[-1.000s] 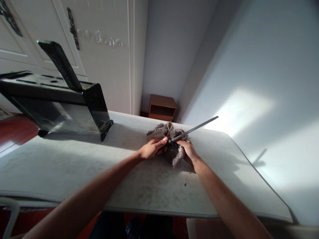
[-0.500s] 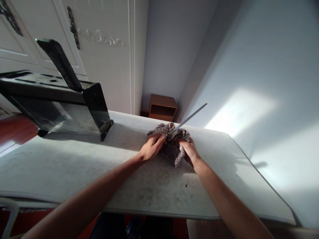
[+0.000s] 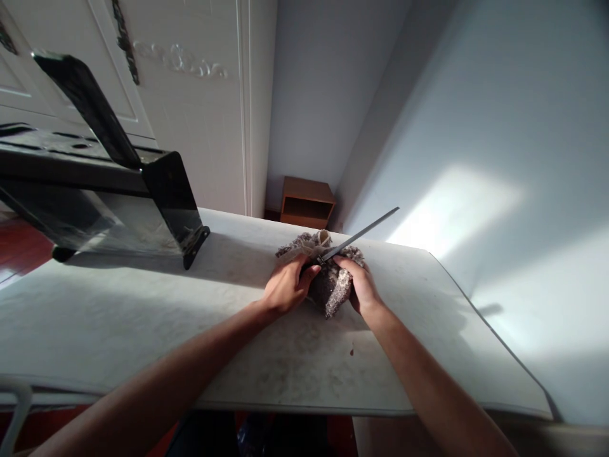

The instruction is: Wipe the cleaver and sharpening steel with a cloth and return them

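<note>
A grey-brown fuzzy cloth [image 3: 328, 289] lies bunched between my two hands above the table. Out of its folds a knife [image 3: 366, 230] points up and to the right, showing a long narrow metal blade; its handle is mostly hidden by the cloth and my fingers. My left hand [image 3: 288, 282] is closed at the cloth's left side, thumb and forefinger near the blade's base. On the right side, my right hand [image 3: 359, 285] grips the cloth, its thumb just below the blade.
At the left of the white table [image 3: 266, 368] stands a black knife block [image 3: 164, 197] with clear sides and a black-handled knife [image 3: 90, 108] in its top. A white cabinet [image 3: 200, 127] and a small brown nightstand [image 3: 307, 190] are behind. A wall [image 3: 523, 127] borders the right.
The blade has tipped slightly lower to the right. My left thumb has drawn away from the forefinger, and the cloth's lower flap has folded. The view has shifted a little rightward.
</note>
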The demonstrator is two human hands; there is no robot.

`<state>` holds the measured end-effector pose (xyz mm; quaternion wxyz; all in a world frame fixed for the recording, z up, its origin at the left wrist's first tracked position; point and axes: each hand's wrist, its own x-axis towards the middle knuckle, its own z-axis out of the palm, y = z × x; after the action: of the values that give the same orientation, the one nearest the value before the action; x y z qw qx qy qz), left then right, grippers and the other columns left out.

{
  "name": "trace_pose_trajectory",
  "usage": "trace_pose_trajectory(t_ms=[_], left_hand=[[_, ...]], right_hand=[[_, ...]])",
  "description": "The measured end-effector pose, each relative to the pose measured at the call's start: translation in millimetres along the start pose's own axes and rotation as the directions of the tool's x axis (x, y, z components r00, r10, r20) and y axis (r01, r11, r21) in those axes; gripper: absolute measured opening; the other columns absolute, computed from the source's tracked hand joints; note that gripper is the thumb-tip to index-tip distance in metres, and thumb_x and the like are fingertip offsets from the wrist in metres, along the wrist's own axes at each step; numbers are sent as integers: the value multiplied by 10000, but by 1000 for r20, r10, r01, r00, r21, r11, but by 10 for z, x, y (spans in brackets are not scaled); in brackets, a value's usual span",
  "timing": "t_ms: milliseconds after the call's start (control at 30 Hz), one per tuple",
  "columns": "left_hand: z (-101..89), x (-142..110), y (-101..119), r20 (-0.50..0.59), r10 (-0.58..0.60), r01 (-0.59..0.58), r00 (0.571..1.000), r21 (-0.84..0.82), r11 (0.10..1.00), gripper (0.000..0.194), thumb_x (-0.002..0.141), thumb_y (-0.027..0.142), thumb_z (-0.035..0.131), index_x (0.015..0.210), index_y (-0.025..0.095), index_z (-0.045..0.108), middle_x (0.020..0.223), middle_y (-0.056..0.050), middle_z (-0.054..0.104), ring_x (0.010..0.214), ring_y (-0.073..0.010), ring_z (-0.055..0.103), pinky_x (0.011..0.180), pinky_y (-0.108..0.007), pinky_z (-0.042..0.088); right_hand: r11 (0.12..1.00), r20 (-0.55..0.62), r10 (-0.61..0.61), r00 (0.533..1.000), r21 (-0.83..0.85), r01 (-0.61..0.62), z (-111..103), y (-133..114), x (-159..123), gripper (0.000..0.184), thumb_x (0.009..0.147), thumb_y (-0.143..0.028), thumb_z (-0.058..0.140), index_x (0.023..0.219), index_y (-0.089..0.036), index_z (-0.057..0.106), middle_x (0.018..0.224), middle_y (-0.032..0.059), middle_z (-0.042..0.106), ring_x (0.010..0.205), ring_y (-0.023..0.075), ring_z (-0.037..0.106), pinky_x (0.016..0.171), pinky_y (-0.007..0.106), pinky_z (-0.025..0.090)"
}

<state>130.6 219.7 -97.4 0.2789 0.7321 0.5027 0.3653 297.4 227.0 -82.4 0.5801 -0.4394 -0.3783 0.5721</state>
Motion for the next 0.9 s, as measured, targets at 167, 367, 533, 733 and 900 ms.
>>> trace_pose_trajectory(t_ms=[167, 367, 533, 733, 900], left_hand=[[3, 7, 19, -48, -94, 94, 994, -3, 996, 280, 941, 456, 422, 972, 209, 548, 911, -44, 655, 833, -223, 596, 715, -314, 403], [-25, 27, 4, -115, -54, 44, 992, -84, 995, 236, 908, 395, 508, 1004, 191, 578, 946, -44, 663, 861, -205, 601, 750, -296, 422], [-97, 91, -17, -57, 63, -76, 996, -264, 961, 244, 870, 386, 569, 875, 145, 605, 854, -37, 645, 815, -170, 583, 734, -252, 433], [-157, 155, -73, 33, 88, -70, 996, -361, 930, 375, 805, 480, 638, 910, 120, 651, 844, -39, 654, 793, -165, 580, 692, -237, 433], [-207, 201, -132, 122, 128, -74, 984, -375, 924, 387, 783, 485, 658, 907, 118, 676, 848, -44, 666, 816, -174, 582, 701, -241, 427]], right_hand=[[991, 171, 111, 979, 54, -122, -17, -33, -55, 303, 679, -261, 721, 954, -135, 712, 912, 79, 730, 823, 256, 675, 796, 383, 532], [976, 199, 180, 963, 83, -199, -14, -64, -77, 283, 671, -245, 719, 930, -131, 713, 887, 81, 727, 797, 245, 666, 771, 381, 537], [977, 143, 180, 973, 85, -193, -38, -33, -17, 309, 604, -212, 762, 897, -125, 718, 853, 75, 729, 762, 238, 667, 744, 369, 534], [993, 103, 84, 991, 78, -92, -49, 9, 35, 283, 545, -221, 835, 800, -169, 725, 826, 35, 736, 757, 211, 669, 763, 336, 530], [995, 134, 79, 988, 42, -86, -100, 41, 59, 308, 522, -217, 846, 809, -186, 737, 849, 30, 743, 781, 210, 677, 791, 335, 538]])
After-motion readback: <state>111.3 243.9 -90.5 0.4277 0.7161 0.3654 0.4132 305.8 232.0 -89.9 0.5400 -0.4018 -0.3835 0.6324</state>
